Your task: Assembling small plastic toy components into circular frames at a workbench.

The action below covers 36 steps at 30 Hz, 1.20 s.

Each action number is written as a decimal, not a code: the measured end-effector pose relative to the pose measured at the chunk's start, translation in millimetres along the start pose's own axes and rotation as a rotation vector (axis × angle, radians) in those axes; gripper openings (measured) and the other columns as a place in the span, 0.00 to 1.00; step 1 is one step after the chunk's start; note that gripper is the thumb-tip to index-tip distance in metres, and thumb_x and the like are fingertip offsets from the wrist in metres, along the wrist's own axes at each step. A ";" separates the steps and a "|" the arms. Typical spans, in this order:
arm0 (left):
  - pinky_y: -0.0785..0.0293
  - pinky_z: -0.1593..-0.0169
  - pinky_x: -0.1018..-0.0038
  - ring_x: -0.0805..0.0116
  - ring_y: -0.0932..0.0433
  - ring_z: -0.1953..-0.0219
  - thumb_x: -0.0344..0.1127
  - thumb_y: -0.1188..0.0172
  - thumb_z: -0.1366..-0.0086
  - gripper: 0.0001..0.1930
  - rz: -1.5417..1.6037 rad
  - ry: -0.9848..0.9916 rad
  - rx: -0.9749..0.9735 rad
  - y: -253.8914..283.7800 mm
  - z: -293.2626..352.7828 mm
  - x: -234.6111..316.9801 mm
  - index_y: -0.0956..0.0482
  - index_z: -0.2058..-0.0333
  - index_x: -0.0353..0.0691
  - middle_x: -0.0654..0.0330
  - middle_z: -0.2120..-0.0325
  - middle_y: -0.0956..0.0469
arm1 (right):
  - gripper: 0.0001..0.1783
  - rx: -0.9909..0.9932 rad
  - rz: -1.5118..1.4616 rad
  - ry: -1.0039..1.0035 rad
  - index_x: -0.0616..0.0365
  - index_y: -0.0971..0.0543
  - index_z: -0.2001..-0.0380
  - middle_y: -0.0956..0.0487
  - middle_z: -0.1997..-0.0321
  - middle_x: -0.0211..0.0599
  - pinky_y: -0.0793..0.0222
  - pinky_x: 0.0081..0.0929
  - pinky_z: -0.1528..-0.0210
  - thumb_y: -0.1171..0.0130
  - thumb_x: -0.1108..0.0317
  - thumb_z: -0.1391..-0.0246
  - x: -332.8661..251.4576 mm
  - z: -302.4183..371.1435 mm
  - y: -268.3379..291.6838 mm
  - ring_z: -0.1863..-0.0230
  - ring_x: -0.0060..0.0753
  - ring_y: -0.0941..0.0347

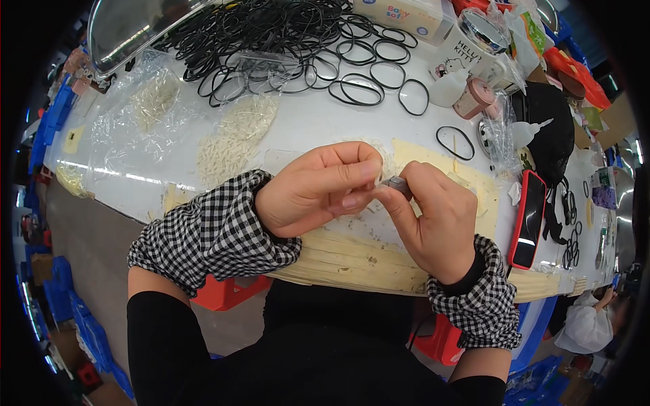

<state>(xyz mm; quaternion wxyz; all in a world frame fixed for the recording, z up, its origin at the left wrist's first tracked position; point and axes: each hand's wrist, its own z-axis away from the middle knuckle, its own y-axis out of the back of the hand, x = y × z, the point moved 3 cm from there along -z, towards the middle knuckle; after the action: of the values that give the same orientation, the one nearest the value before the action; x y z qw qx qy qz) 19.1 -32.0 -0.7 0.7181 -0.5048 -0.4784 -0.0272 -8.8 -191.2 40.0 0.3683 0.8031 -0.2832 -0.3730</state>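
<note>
Off-white slivers (227, 154) lie left of the left hand (321, 184), which pinches a pale piece (380, 178) too small to identify; just rightward, a grey oblong block (400, 185), long axis toward it, sits pinched by the right hand (437, 216) near the tabletop's (338, 264) front edge.

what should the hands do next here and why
Probably a gentle nudge of the small grey block-like piece toward the left hand, which should hold steady: the right hand pinches that piece right beside the left hand's thumb and fingertips. What those fingertips close on is too small to make out, so slow and light seems best.
</note>
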 end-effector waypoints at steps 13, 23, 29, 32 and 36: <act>0.39 0.70 0.82 0.75 0.36 0.73 0.33 0.52 0.35 0.07 0.129 -0.136 0.414 20.7 -3.3 6.3 0.30 0.64 0.35 0.62 0.71 0.31 | 0.10 -0.388 0.149 -0.088 0.56 0.28 0.69 0.28 0.69 0.36 0.34 0.35 0.76 0.39 0.73 0.56 1.7 19.4 -27.0 0.74 0.44 0.28; 0.43 0.72 0.87 0.84 0.39 0.75 0.36 0.47 0.32 0.06 -0.156 0.066 0.169 3.2 -1.4 -1.9 0.27 0.63 0.40 0.72 0.76 0.35 | 0.13 -0.009 -0.250 -0.111 0.61 0.31 0.65 0.31 0.67 0.39 0.33 0.30 0.75 0.45 0.84 0.56 1.2 1.7 0.2 0.73 0.40 0.28; 0.42 0.71 0.87 0.84 0.39 0.75 0.37 0.48 0.31 0.07 -0.158 0.024 0.113 0.3 -2.0 -1.1 0.28 0.63 0.40 0.72 0.76 0.35 | 0.12 0.008 -0.287 -0.093 0.61 0.31 0.66 0.31 0.68 0.40 0.33 0.29 0.74 0.45 0.83 0.55 1.7 2.8 -2.4 0.73 0.40 0.29; 0.42 0.72 0.87 0.84 0.38 0.76 0.39 0.47 0.31 0.09 -0.107 0.011 0.070 4.5 -2.3 -5.5 0.27 0.63 0.39 0.71 0.74 0.31 | 0.10 -0.004 -0.276 -0.094 0.60 0.30 0.67 0.30 0.68 0.39 0.33 0.29 0.75 0.41 0.77 0.52 0.2 2.8 -2.9 0.74 0.39 0.28; 0.42 0.71 0.86 0.83 0.39 0.75 0.40 0.51 0.29 0.10 -0.013 0.045 0.063 2.1 -1.4 -1.7 0.28 0.63 0.39 0.71 0.74 0.32 | 0.14 0.021 -0.187 -0.031 0.59 0.29 0.71 0.29 0.74 0.36 0.36 0.28 0.79 0.36 0.63 0.50 -5.7 -2.7 1.9 0.77 0.37 0.29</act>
<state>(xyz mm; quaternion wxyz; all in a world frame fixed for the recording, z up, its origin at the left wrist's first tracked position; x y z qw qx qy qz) 20.2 -32.8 -3.3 0.7441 -0.4779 -0.4659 -0.0282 -10.2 -187.1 45.0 0.3189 0.8239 -0.2166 -0.4153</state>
